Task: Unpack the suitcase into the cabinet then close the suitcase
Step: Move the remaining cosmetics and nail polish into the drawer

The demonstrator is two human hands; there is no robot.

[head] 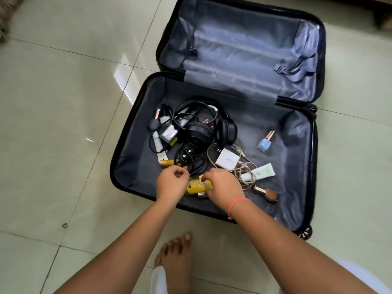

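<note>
Floor (53,102): lg glossy pale-beige tiles w/ thin dark grout lines. Bright light reflection (125,81) on one tile. Fuzzy grey-brown textile (5,18) at top-L corner. Dark furniture edge (381,15) at top-R corner, type indeterminate. Small dark speck (65,225) on tile, lower L.

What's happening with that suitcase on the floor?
A person is unpacking an open suitcase lying on the floor. The right hand grips a yellow tube near the front edge; the left hand is curled beside it, by the black cables. Headphones, a charger and nail polish are still inside.
</note>
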